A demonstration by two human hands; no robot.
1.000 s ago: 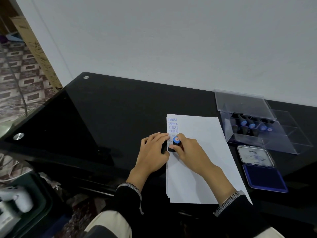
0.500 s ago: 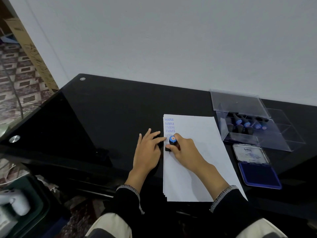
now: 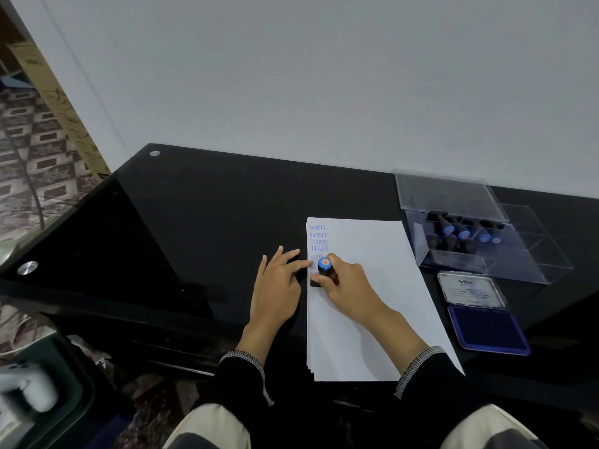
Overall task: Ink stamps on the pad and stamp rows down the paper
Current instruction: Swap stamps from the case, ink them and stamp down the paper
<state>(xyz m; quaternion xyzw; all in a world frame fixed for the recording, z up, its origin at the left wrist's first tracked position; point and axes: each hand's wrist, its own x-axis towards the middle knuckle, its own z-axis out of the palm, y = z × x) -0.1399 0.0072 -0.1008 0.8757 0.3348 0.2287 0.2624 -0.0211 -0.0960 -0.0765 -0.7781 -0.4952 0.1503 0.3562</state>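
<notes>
Between the right hand fingers stands the stamp.

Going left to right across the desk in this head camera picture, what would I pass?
Left hand → stamp held by the right hand → bare paper → ink pad, with the clear stamp box behind it.

A single wide-angle head camera looks forward and down from above the seated person, close over the black desk, facing the white wall behind.
</notes>
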